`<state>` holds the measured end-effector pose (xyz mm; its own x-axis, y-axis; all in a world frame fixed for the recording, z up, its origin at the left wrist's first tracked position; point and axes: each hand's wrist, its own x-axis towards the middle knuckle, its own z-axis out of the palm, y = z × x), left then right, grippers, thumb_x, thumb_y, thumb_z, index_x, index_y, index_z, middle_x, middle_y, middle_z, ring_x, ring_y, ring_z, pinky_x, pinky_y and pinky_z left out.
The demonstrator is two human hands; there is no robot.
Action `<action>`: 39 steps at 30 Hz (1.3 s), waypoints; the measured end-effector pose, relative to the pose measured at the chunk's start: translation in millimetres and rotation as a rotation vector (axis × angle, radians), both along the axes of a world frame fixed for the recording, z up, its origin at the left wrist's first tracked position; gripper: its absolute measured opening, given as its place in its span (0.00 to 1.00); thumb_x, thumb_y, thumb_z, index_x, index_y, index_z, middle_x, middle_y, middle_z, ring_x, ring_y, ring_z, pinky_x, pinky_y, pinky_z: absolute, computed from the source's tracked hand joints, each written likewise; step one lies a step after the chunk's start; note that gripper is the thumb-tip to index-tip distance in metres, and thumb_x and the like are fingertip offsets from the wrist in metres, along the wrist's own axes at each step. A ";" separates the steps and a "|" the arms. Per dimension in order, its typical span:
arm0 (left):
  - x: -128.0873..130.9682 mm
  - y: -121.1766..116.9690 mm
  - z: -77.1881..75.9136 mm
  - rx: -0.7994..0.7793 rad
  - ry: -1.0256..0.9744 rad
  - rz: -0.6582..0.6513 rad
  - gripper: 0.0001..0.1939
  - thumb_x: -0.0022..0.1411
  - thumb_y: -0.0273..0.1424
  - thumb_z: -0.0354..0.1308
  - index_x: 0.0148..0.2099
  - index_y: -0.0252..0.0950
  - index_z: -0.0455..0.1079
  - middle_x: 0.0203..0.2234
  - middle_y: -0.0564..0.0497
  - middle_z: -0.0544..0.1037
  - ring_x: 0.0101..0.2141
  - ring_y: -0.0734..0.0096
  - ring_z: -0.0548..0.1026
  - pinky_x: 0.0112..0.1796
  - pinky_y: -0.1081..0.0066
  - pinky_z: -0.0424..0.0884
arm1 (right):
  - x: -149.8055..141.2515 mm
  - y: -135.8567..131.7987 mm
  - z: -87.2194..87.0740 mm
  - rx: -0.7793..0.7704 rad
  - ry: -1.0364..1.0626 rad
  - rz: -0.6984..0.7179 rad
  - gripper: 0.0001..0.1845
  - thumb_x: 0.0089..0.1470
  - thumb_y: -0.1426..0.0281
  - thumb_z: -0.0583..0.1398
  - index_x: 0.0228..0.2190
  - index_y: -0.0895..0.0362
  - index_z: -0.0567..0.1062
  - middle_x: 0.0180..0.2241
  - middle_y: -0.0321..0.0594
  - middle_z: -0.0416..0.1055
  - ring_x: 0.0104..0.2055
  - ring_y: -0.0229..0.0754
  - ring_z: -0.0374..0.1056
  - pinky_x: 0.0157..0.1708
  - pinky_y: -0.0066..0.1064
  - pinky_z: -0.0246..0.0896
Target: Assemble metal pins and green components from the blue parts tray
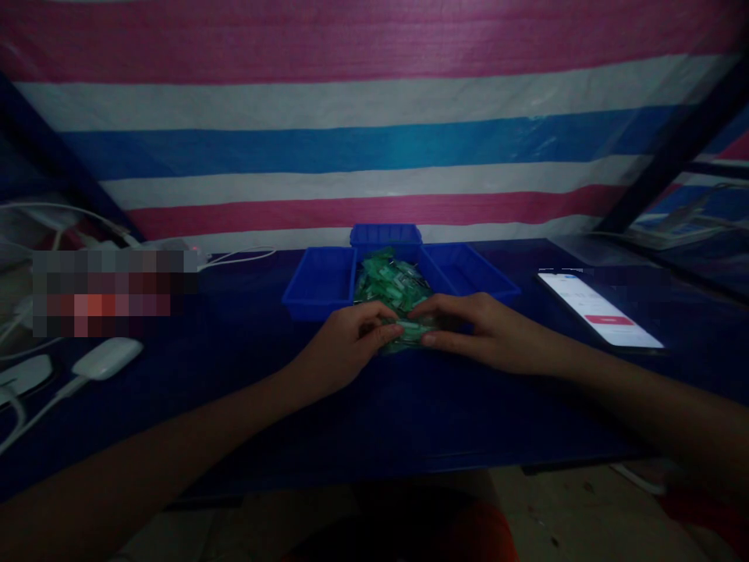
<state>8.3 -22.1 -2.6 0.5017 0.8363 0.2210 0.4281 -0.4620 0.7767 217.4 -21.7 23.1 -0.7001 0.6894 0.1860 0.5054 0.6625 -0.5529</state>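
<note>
A heap of small, clear-green pieces (391, 281), perhaps plastic, lies between the blue bins; the dim picture hides their exact kind. At its near end, my left hand (354, 336) is closed, thumb and forefinger pinching at the left side of a clear-green piece (410, 332). From the right, my right hand (483, 332) has its thumb and fingers bent around the same small piece. Both hands rest low, close to the table top, with their fingertips only a little apart. Some fingertips are hidden among the pieces.
Blue bins stand left (321, 277), behind (386, 234) and right (468, 269) of the heap. A lit phone (597, 308) lies on the dark blue table (363, 421) at right. White charger (108, 357) and cables sit at left. A striped sheet (374, 148) hangs behind.
</note>
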 end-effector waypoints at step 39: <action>0.9 -7.3 3.7 0.291 0.180 -0.025 0.15 0.62 0.34 0.47 0.25 0.33 0.62 0.18 0.57 0.68 0.21 0.81 0.67 0.24 0.78 0.59 | 2.1 2.9 -0.3 -0.018 0.124 -0.068 0.10 0.53 0.63 0.55 0.33 0.57 0.71 0.23 0.32 0.67 0.24 0.33 0.62 0.24 0.26 0.55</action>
